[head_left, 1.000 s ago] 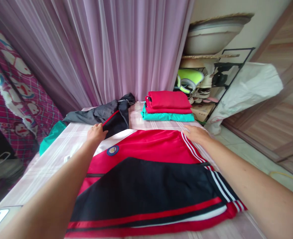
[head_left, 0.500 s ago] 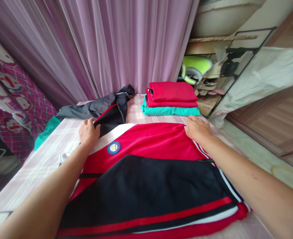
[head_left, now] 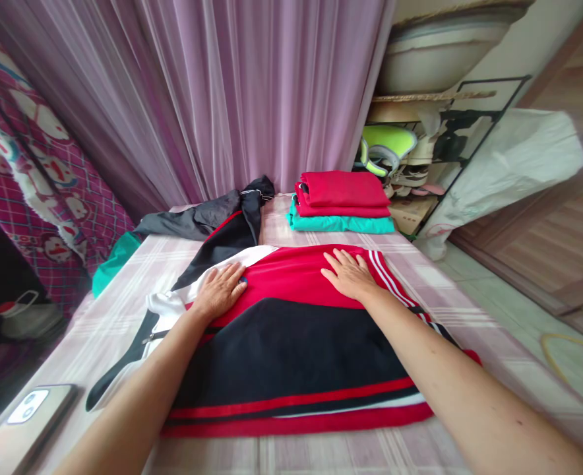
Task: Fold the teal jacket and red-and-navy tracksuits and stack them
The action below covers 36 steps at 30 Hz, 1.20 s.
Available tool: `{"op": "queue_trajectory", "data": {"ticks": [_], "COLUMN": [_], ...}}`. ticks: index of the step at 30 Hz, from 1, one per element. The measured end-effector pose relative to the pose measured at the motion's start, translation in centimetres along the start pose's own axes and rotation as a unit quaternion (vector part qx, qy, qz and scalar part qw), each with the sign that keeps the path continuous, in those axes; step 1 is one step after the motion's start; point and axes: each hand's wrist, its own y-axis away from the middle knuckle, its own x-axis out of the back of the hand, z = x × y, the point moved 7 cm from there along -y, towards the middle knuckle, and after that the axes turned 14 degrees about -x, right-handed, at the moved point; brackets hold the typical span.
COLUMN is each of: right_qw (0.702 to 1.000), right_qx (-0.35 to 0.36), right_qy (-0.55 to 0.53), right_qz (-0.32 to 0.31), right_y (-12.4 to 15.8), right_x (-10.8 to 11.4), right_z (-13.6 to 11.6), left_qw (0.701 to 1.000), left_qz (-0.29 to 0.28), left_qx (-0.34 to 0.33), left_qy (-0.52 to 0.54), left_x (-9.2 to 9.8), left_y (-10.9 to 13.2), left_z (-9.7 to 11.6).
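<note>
A red, black and white jacket (head_left: pixel 291 356) lies flat on a checked cloth-covered table (head_left: pixel 370 455), one black sleeve folded across its front and the other stretching toward the back. My left hand (head_left: pixel 221 289) rests with spread fingers on the white and red part, largely covering the round badge. On the red part near the striped hem, my right hand (head_left: pixel 347 272) lies flat, fingers apart. Neither hand grips anything. The white collar and zipper show left of my left forearm.
Folded red clothes (head_left: pixel 343 191) sit on a folded teal garment (head_left: pixel 341 224) at the back. Dark grey clothing (head_left: pixel 192 218) lies back left, with teal cloth (head_left: pixel 116 264) at the edge. A phone (head_left: pixel 34 422) is front left. A shelf with shoes stands beyond, right.
My left hand has moved right onto the badge area, and my right hand has let go of the hem edge and moved left. Both now lie flat. The view has shifted, showing the phone.
</note>
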Motion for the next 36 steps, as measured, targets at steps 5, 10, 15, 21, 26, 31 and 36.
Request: {"op": "queue_trajectory", "data": {"ticks": [5,10,15,21,26,31,36], "right_qw": [0.997,0.999,0.999,0.993,0.99,0.987,0.988], "right_qx": [0.003,0.005,-0.004,0.029,0.067,0.065,0.066], "right_qy": [-0.038,-0.027,-0.039,-0.111,-0.125,-0.141,-0.137], "right_qz": [0.07,0.016,-0.018,0.023,0.027,0.026,0.026], "right_y": [1.6,2.9,2.6,5.5,7.3,6.9,7.0], "right_x": [0.5,-1.2,-0.1,2.6,0.6,0.3,0.2], "right_z": [-2.2,-3.7,-3.7,-7.2,-8.6,-8.1,-8.2], "left_qw": [1.0,1.0,1.0,1.0,1.0,1.0,0.997], "left_qz": [-0.004,0.002,0.008,0.016,0.022,0.006,0.057], "left_qx": [0.004,0.006,-0.002,-0.004,-0.02,0.012,0.055], "left_qy": [0.008,0.014,0.014,0.006,-0.005,-0.014,0.013], "left_x": [0.3,0.7,0.8,0.9,0.9,1.9,3.9], "left_y": [-0.1,0.1,0.0,-0.1,-0.3,-0.4,0.6], "left_z": [0.9,1.1,1.1,0.8,0.7,1.5,7.2]}}
